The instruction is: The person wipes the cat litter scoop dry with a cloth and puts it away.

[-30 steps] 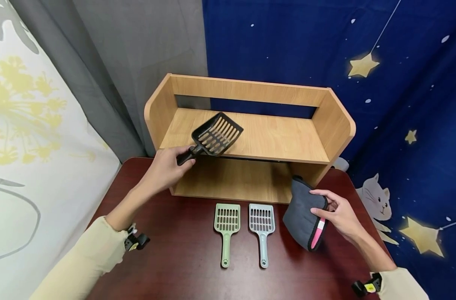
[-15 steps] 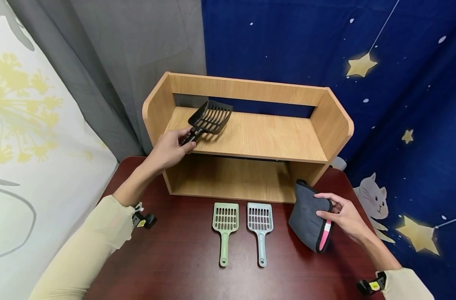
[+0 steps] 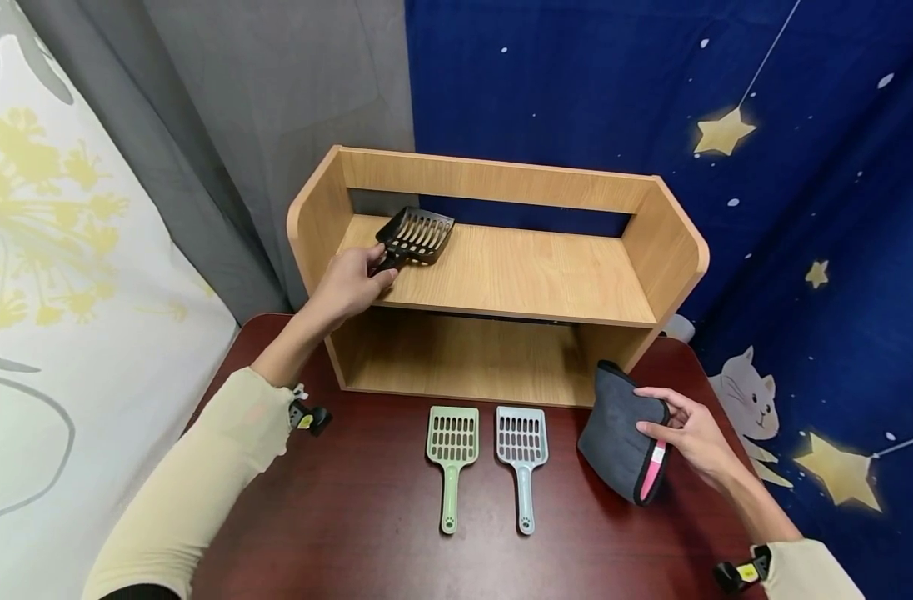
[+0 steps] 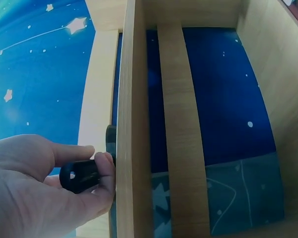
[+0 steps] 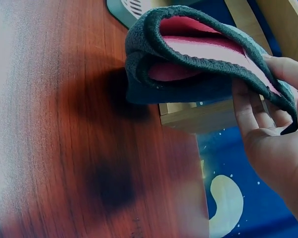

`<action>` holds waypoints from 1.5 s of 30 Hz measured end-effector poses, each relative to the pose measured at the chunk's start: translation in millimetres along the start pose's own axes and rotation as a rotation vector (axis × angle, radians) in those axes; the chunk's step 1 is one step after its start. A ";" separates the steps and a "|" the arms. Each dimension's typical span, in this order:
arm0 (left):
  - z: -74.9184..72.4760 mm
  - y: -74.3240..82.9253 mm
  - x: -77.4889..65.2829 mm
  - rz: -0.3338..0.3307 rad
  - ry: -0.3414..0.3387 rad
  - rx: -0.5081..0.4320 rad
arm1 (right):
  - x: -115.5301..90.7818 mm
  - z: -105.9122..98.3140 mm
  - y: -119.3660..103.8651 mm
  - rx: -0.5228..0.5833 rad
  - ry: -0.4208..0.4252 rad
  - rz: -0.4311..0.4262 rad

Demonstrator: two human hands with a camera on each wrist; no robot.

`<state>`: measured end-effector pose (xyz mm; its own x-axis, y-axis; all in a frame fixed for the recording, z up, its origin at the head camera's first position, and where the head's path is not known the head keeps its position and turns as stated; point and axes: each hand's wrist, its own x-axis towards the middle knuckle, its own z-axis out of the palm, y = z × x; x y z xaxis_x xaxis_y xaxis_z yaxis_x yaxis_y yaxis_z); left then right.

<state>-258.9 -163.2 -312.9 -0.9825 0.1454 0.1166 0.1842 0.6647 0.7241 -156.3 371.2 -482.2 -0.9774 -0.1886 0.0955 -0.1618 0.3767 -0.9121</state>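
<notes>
My left hand (image 3: pixel 351 282) grips the handle of a black slotted litter scoop (image 3: pixel 421 237) at the left end of the wooden shelf's upper board (image 3: pixel 531 271). Its slotted head points back and right, low over that board. In the left wrist view, thumb and fingers close around the dark handle end (image 4: pixel 79 177), while the front board hides most of the scoop. My right hand (image 3: pixel 689 433) pinches the edge of a folded dark grey fabric piece (image 3: pixel 620 437) with black trim and pink lining. The right wrist view shows its folded layers (image 5: pixel 203 47) held above the table.
A green litter scoop (image 3: pixel 451 467) and a pale blue one (image 3: pixel 524 467) lie side by side on the dark red table (image 3: pixel 336 508), handles toward me. The shelf's right side panel (image 3: pixel 662 250) rises behind the fabric. Curtains hang at the back and sides.
My left hand has carried the black scoop up, back and slightly left, then lowered its head toward the upper board. My right hand has shifted a little right with the fabric.
</notes>
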 end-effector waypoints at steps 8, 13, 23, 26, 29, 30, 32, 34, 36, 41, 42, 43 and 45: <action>18.5 2.0 9.6 -0.015 0.025 -0.105 | -1.1 3.6 0.7 -0.005 0.015 0.011; 24.3 7.4 13.8 -0.059 -0.015 -0.128 | -1.0 5.4 1.6 -0.007 0.018 0.009; 20.7 16.0 10.0 -0.039 -0.093 -0.012 | -1.2 10.5 1.7 -0.003 0.004 0.023; 17.9 17.7 8.0 -0.016 -0.102 0.055 | -1.4 10.8 1.6 -0.007 0.007 0.015; 15.9 18.7 5.8 0.006 -0.096 0.112 | -1.5 11.6 1.5 -0.004 0.005 0.010; 15.4 18.7 4.5 0.013 -0.089 0.129 | -1.5 11.8 1.6 -0.003 0.002 0.008; 15.2 17.4 0.6 0.035 -0.068 0.159 | -2.7 12.0 2.4 0.002 -0.002 0.008; 14.4 13.4 -5.3 0.059 -0.030 0.167 | -3.7 11.9 2.9 0.002 -0.007 0.007; 13.2 8.4 -13.1 0.094 0.033 0.162 | -4.5 11.2 3.1 -0.006 -0.009 0.000; 13.1 -7.7 -34.5 0.223 0.269 0.093 | -3.2 7.6 2.1 -0.020 -0.025 -0.033; 14.2 -10.5 -39.1 0.250 0.314 0.081 | -2.7 6.9 2.0 -0.021 -0.030 -0.038; 15.7 -13.5 -43.6 0.271 0.354 0.071 | -2.2 6.5 1.9 -0.021 -0.036 -0.043; 19.9 -19.3 -52.7 0.309 0.415 0.062 | -1.9 6.1 2.2 -0.035 -0.039 -0.051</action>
<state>-210.1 -169.1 -346.5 -0.8078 0.0470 0.5876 0.4564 0.6806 0.5731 -154.0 366.9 -486.9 -0.9618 -0.2436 0.1251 -0.2166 0.3968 -0.8920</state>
